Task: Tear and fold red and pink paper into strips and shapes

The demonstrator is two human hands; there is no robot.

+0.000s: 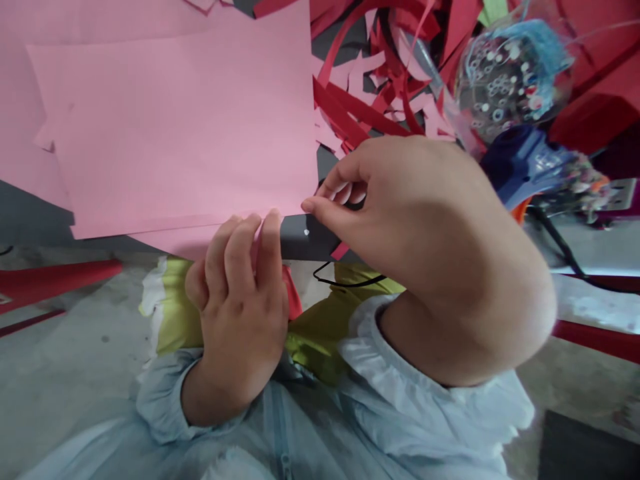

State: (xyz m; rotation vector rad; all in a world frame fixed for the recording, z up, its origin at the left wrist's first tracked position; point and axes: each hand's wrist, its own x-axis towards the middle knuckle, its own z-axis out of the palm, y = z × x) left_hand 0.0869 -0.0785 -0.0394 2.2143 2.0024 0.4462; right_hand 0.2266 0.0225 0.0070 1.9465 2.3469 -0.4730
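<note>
A large sheet of pink paper (190, 127) lies on the dark table top (305, 237), over more pink paper. My left hand (245, 307) rests along its near edge, fingers stretched out with the tips on the paper. At the sheet's near right corner is my right hand (395, 207). Its thumb and index finger are pinched together on that corner, and the other fingers curl beneath the palm.
Red and pink paper strips and scraps (370, 100) heap up beyond my right hand. A clear bag of small beads (505, 80) and a dark blue tool-like object (525, 160) lie to the right. Red stool-like legs (55, 280) stand at the left.
</note>
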